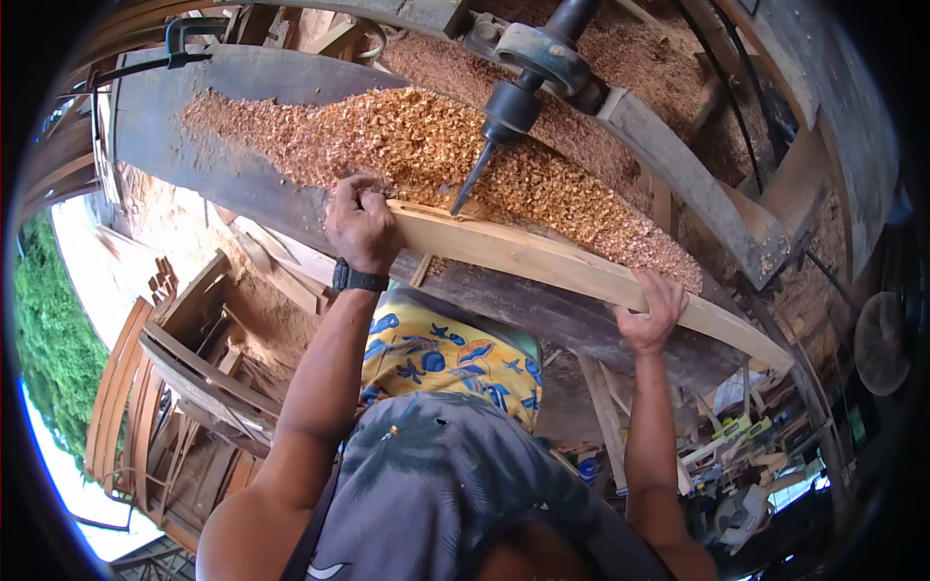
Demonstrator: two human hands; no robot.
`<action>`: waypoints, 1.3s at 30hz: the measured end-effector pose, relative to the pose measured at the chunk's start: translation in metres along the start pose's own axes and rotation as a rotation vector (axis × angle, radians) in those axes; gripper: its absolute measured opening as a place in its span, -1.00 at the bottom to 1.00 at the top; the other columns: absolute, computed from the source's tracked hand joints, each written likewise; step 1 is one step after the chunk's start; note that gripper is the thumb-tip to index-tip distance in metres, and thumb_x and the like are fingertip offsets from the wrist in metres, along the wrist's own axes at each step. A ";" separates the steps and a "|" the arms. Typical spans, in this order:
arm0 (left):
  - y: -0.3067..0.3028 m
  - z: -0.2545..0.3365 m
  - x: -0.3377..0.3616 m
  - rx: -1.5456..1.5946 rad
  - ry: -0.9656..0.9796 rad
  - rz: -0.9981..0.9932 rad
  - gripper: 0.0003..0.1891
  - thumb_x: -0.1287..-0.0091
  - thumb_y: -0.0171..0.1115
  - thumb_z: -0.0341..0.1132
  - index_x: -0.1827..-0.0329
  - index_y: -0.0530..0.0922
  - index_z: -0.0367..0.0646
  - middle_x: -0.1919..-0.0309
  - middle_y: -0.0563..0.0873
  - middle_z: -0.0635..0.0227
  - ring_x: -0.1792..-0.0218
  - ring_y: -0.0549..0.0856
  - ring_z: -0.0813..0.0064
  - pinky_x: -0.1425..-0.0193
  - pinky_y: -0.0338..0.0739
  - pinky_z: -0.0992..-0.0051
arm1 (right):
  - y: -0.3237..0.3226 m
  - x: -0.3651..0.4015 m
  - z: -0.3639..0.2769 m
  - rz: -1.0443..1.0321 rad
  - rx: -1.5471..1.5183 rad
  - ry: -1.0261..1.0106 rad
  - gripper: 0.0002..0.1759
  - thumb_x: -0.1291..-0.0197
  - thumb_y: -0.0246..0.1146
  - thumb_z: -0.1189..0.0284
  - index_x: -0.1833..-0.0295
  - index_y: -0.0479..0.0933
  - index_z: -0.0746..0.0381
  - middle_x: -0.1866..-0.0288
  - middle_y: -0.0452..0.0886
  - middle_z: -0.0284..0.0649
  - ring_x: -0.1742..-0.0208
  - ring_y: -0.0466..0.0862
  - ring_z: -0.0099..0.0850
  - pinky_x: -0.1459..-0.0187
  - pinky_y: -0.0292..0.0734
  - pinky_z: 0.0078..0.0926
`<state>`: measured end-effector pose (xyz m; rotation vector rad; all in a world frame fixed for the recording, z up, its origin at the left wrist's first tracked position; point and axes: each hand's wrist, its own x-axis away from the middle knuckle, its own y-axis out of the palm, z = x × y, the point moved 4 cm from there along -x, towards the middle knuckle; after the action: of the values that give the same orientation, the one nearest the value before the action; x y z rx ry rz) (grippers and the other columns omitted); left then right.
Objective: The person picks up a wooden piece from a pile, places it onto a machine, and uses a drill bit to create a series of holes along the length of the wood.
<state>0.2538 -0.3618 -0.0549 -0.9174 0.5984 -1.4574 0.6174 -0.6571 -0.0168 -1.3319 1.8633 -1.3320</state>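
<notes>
Here, a long wooden strip [528,257] lay across the tabletop [194,136], near the wood shavings [407,136]. The left hand [361,228] was clenched on its left end and the right hand [651,312] grasped it farther right. The drill bit [472,179] pointed at the strip just right of the left hand.

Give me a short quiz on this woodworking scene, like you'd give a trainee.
1. True or false: the left hand and the right hand both grip the wooden strip.
2. Which wrist wears the watch? A) left B) right
3. What lies heaped around the drill bit?
Key: 1 true; 2 A; 3 wood shavings.
</notes>
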 end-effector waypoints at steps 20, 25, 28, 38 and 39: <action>0.015 0.042 -0.037 -0.008 0.181 0.027 -0.73 -0.39 0.11 -0.40 0.05 0.77 -0.21 0.24 0.87 0.08 0.20 0.82 0.17 -0.04 0.69 0.20 | 0.011 0.013 -0.011 0.056 -0.004 0.089 -0.25 0.28 0.76 0.27 -0.20 0.80 0.06 -0.18 0.82 -0.34 -0.15 0.67 -0.19 -0.39 0.40 -0.06; 0.019 0.036 -0.032 0.093 0.178 0.056 -0.76 -0.42 0.11 -0.38 0.04 0.75 -0.16 0.24 0.84 0.14 0.16 0.71 0.10 -0.11 0.59 0.13 | 0.015 0.026 -0.008 0.093 -0.012 0.100 -0.23 0.24 0.78 0.19 -0.23 0.79 0.05 -0.18 0.83 -0.37 -0.16 0.67 -0.19 -0.40 0.40 -0.04; 0.016 0.037 -0.030 0.112 0.174 0.080 -0.76 -0.42 0.11 -0.37 0.04 0.75 -0.17 0.27 0.83 0.15 0.17 0.70 0.13 -0.09 0.59 0.12 | 0.016 0.028 -0.008 0.101 -0.016 0.107 -0.22 0.25 0.79 0.19 -0.23 0.79 0.04 -0.18 0.83 -0.38 -0.16 0.67 -0.19 -0.40 0.40 -0.03; 0.041 0.059 0.009 0.121 0.160 0.068 -0.76 -0.41 0.13 -0.40 0.01 0.74 -0.06 0.33 0.84 0.29 0.22 0.73 0.20 -0.17 0.52 0.21 | 0.000 0.052 0.023 0.071 -0.005 0.131 -0.18 0.30 0.78 0.31 -0.25 0.78 0.04 -0.16 0.83 -0.34 -0.19 0.66 -0.15 -0.41 0.40 -0.05; 0.045 0.060 0.015 0.135 0.185 0.079 -0.76 -0.40 0.13 -0.41 0.00 0.74 -0.06 0.34 0.83 0.31 0.23 0.74 0.21 -0.18 0.51 0.22 | -0.001 0.056 0.028 0.075 0.001 0.127 -0.19 0.29 0.77 0.32 -0.26 0.77 0.05 -0.16 0.83 -0.32 -0.19 0.66 -0.13 -0.41 0.41 -0.03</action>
<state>0.3294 -0.3718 -0.0560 -0.6511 0.6565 -1.5016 0.6179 -0.7200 -0.0189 -1.1895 1.9757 -1.4084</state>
